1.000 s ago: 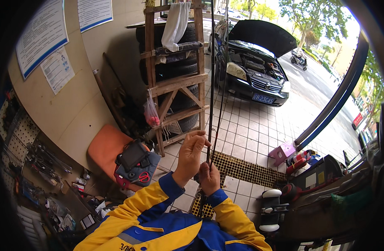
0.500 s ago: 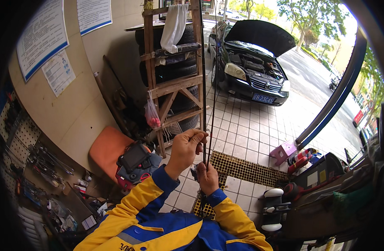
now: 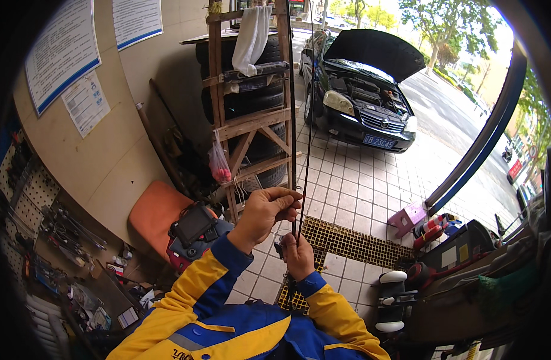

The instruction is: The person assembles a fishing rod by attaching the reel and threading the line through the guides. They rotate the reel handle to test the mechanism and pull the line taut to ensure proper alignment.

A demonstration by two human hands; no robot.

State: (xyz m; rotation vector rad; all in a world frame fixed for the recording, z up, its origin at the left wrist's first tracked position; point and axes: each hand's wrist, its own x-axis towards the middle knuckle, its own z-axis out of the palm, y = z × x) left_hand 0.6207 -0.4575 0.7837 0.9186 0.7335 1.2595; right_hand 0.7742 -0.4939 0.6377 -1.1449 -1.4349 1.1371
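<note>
Two long, thin black pole lengths, looking like sections of a fishing rod (image 3: 293, 120), rise side by side in front of me. The slimmer section (image 3: 307, 144), on the right, has a reddish band near my fingers. My right hand (image 3: 299, 259) is closed around the lower ends of the poles. A small dark fitting (image 3: 279, 247), perhaps a reel part, sticks out left of it. Higher up, my left hand (image 3: 268, 215) is closed in a pinch, its fingertips at the slimmer section. Whatever is between them is too fine to make out.
Behind stand a wooden stepladder (image 3: 251, 126) and stacked tyres (image 3: 269, 93). An orange chair (image 3: 149, 210) holds a tablet-like device (image 3: 194, 223). A floor grate (image 3: 353, 240) crosses the tiles. Right are a pink stool (image 3: 406, 219) and wheeled equipment (image 3: 392, 300). A black car (image 3: 371, 102) has its bonnet up.
My left hand has shifted slightly right and down, its fingertips now reaching the slimmer section. My right hand stays closed on the poles, almost unmoved.
</note>
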